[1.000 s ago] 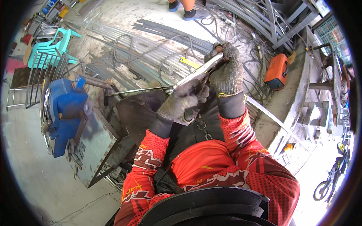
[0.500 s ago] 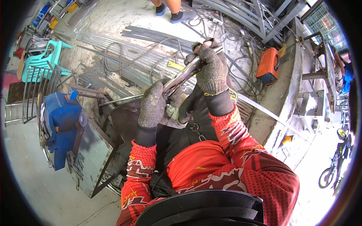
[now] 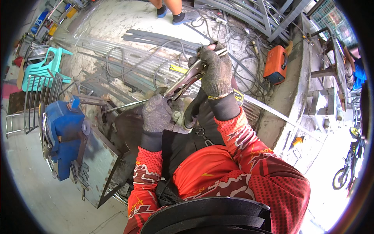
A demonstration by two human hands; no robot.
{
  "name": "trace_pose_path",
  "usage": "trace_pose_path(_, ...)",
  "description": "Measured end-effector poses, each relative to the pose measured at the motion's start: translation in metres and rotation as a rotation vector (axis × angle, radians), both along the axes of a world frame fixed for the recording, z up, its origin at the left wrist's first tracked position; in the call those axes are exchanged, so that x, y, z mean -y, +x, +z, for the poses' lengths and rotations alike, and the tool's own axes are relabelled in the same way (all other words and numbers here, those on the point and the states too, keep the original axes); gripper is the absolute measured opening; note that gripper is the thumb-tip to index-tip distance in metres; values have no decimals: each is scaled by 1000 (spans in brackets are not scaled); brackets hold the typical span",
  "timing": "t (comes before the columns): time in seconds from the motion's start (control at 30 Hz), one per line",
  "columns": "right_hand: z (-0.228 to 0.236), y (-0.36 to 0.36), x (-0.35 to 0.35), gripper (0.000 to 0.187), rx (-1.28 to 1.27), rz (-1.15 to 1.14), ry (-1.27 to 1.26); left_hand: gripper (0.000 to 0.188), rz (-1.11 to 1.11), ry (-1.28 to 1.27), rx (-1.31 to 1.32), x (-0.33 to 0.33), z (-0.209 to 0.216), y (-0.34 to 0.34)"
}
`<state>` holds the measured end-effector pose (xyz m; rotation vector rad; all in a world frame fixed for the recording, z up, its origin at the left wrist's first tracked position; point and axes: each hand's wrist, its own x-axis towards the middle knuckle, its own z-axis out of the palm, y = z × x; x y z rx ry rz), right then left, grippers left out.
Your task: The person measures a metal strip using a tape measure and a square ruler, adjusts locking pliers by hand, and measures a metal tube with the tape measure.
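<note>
I wear grey knit gloves and red patterned sleeves. My right hand [image 3: 214, 70] is closed around the handles of silver locking pliers [image 3: 186, 81], whose jaws point down-left toward my other hand. A thin steel rod [image 3: 124, 105] runs out to the left at the jaws. My left hand [image 3: 157, 114] grips the rod's near end just below the jaws, over a dark metal plate [image 3: 124, 132].
A blue chop saw [image 3: 62, 136] stands at the left on a steel frame. Flat steel bars [image 3: 156, 39] and cables lie on the concrete beyond. An orange welding machine [image 3: 276, 64] sits at the right. A turquoise plastic chair [image 3: 41, 70] is far left. Another person's feet [image 3: 175, 11] are at the top.
My left hand has slid down along the rod, away from the right hand. The pliers have tilted steeper. The view has shifted slightly.
</note>
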<state>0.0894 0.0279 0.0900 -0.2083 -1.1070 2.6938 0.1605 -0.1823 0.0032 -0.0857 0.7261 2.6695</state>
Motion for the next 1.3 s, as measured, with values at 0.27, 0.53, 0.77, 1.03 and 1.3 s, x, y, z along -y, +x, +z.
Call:
trace_pose_path(0.27,-8,-1,-3,19,18,104,-70,61,39,-32,158,-19,41,7)
trace_pose_path(0.53,-27,8,12,7,69,254,-72,74,-368,-219,-53,-3,4,17)
trace_pose_path(0.77,-47,28,51,15,244,483,-81,65,-310,-238,-16,-2,-15,39)
trace_pose_path(1.03,-108,17,83,13,361,611,65,35,-215,-782,-72,28,-41,34)
trace_pose_path(1.3,-147,3,90,20,280,664,-47,58,-306,-1224,-264,29,-16,5)
